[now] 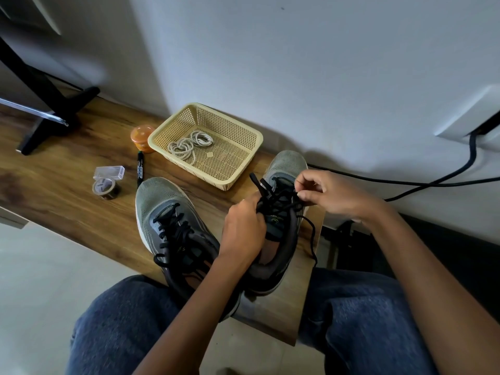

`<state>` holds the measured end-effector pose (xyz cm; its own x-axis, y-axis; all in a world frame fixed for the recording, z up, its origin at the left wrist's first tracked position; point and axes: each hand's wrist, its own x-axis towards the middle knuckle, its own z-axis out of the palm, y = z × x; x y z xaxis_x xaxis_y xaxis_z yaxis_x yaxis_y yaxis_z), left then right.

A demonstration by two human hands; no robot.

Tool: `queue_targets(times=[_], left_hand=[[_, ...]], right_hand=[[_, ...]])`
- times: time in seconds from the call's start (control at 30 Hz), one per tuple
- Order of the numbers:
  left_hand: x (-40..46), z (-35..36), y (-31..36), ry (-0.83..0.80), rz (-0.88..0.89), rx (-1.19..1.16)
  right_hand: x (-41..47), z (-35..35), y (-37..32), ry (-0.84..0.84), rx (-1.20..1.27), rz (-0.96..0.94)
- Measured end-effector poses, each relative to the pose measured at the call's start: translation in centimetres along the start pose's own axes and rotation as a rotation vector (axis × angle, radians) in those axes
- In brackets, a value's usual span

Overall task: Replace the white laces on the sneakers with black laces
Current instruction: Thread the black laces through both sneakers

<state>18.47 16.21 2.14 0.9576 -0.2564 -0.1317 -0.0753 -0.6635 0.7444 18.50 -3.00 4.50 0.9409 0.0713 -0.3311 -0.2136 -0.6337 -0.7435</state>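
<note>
Two grey-green sneakers stand on the wooden table [81,201], toes pointing away from me. The left sneaker [167,212] is threaded with a black lace, its ends loose. My left hand [243,228] grips the black lace [273,201] and tongue of the right sneaker [286,169]. My right hand [327,193] pinches a strand of the same lace at the shoe's right eyelets. One lace end hangs down the shoe's right side. The white laces [189,144] lie coiled in the beige basket [243,133].
Left of the basket stand an orange lidded jar [140,136], a black marker [140,169], a tape roll [106,188] and a clear plastic box [109,172]. A black stand [54,109] is at far left. A black cable [433,182] runs along the wall at right.
</note>
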Motion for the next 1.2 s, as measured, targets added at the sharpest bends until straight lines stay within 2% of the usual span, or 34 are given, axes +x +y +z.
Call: queue_targets(times=[0.3,0.43,0.53,0.6,0.7,0.8,0.93,1.2], left_hand=[[0.0,0.1,0.1,-0.006,0.003,-0.004],[0.1,0.0,0.1,0.002,-0.017,-0.009],[0.1,-0.1,0.2,0.004,-0.033,0.0],[0.0,-0.1,0.3,0.002,-0.042,0.001],[0.0,-0.2,0.4,-0.002,-0.032,0.0],[0.0,-0.2,0.5,0.004,-0.026,0.006],[0.0,-0.3,0.5,-0.003,-0.03,0.006],[0.0,0.0,0.3,0.001,-0.027,0.015]], right_hand=[[-0.4,-0.2,0.1,-0.022,0.053,0.025],[-0.2,0.1,-0.4,0.093,0.049,0.008],[-0.5,0.3,-1.5,0.167,0.138,-0.015],[-0.7,0.3,-1.9,0.127,0.129,-0.012],[-0.9,0.5,-2.0,0.05,-0.023,-0.006],[-0.7,0.2,-1.6,0.121,0.062,-0.021],[-1.4,-0.3,-1.2,0.082,0.178,-0.043],[-1.3,-0.2,-1.1,0.064,0.204,-0.069]])
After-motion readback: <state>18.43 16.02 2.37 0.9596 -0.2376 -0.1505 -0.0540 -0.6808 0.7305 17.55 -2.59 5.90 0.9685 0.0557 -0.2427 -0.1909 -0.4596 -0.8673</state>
